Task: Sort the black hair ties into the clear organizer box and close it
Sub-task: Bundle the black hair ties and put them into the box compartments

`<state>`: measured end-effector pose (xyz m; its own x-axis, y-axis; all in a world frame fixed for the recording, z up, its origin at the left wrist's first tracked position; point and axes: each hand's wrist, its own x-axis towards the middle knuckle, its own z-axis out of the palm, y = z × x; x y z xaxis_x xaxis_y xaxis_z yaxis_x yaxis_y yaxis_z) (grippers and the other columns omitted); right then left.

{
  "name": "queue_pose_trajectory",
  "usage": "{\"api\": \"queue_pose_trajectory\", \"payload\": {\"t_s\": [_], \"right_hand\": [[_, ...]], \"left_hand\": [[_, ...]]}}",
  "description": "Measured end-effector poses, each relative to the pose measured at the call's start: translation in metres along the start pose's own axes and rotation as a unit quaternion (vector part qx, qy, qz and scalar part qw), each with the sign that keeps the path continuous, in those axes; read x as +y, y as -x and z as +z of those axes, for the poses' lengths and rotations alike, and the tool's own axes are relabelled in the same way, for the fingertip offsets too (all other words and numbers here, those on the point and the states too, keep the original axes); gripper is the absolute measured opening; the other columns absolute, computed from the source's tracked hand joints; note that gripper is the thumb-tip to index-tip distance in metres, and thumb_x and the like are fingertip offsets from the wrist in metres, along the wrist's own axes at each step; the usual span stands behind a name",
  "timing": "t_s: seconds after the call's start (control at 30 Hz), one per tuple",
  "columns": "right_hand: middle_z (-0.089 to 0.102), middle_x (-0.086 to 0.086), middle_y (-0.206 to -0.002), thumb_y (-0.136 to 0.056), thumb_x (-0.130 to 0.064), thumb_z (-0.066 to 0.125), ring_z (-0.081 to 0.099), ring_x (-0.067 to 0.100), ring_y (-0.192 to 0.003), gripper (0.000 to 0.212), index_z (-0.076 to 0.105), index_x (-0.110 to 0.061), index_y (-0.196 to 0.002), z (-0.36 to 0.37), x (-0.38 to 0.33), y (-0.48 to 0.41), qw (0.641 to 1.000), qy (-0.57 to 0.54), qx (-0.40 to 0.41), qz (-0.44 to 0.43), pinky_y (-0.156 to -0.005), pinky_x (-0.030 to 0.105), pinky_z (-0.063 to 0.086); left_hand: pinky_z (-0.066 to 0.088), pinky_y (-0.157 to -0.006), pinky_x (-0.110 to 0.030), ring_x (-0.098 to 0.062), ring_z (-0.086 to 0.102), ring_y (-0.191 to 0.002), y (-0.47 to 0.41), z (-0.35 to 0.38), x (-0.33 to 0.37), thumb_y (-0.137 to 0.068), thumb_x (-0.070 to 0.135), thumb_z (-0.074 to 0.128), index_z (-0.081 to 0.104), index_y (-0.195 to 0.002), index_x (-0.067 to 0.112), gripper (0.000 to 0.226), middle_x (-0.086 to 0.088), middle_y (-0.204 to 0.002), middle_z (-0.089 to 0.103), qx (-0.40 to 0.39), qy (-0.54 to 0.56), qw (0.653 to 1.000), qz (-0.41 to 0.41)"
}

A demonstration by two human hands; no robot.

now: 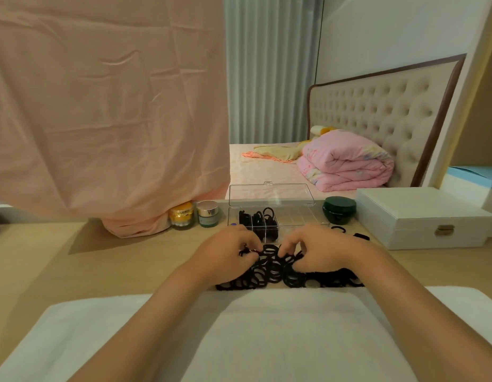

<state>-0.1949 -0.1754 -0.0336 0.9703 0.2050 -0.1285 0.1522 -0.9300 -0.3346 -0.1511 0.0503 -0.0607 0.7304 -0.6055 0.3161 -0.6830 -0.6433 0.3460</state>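
A heap of black hair ties lies on the wooden table just in front of me. My left hand rests on the heap's left side, its fingertips pinching a tie. My right hand sits on the right side, fingers curled into the ties. Behind the hands stands the clear organizer box with its lid raised upright. Its left compartments hold several black ties; the right ones look bare. Two loose hair ties lie to the right of the box.
A gold-lidded jar and a silver-lidded jar stand left of the box, a dark green jar right of it. A white case sits at the right. Pink cloth hangs at the left. A white towel covers my lap.
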Motion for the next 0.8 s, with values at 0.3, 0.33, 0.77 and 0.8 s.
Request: {"api": "queue_pose_trajectory", "payload": {"t_s": [0.3, 0.33, 0.77, 0.8], "right_hand": [[0.065, -0.015, -0.123, -0.081, -0.033, 0.081, 0.061, 0.01, -0.108, 0.046, 0.068, -0.037, -0.125, 0.012, 0.003, -0.008, 0.996, 0.082, -0.046, -0.012, -0.092, 0.03, 0.055], [0.065, -0.014, -0.126, -0.081, -0.033, 0.081, 0.061, 0.011, -0.11, 0.048, 0.068, -0.037, -0.127, 0.011, 0.004, -0.008, 0.995, 0.083, -0.046, -0.015, -0.093, 0.031, 0.055], [0.072, -0.013, -0.117, -0.092, -0.051, 0.064, 0.065, 0.006, -0.1, 0.039, 0.07, -0.033, -0.126, 0.004, 0.007, -0.005, 0.998, 0.058, 0.011, 0.023, -0.091, 0.031, 0.056], [0.072, -0.012, -0.117, -0.091, -0.048, 0.067, 0.065, 0.007, -0.099, 0.041, 0.069, -0.031, -0.128, 0.007, 0.004, -0.005, 0.997, 0.073, -0.001, 0.023, -0.09, 0.029, 0.056]], "left_hand": [[0.051, -0.084, -0.032, -0.006, 0.049, -0.102, -0.03, 0.02, 0.015, -0.086, 0.048, 0.07, 0.075, -0.111, 0.036, 0.028, 0.013, -0.111, 0.057, -0.157, -0.091, 0.982, 0.044], [0.051, -0.085, -0.032, -0.007, 0.051, -0.103, -0.031, 0.021, 0.016, -0.087, 0.045, 0.07, 0.076, -0.109, 0.035, 0.025, 0.013, -0.111, 0.058, -0.154, -0.094, 0.982, 0.048], [0.049, -0.079, -0.03, -0.013, 0.06, -0.087, -0.031, 0.0, 0.001, -0.098, 0.031, 0.055, 0.062, -0.083, 0.025, 0.018, 0.006, -0.098, 0.06, -0.056, 0.122, 0.99, -0.052], [0.048, -0.075, -0.031, -0.013, 0.059, -0.082, -0.031, -0.003, 0.002, -0.101, 0.032, 0.052, 0.062, -0.088, 0.024, 0.018, 0.005, -0.091, 0.062, -0.055, 0.149, 0.985, -0.068]]}}
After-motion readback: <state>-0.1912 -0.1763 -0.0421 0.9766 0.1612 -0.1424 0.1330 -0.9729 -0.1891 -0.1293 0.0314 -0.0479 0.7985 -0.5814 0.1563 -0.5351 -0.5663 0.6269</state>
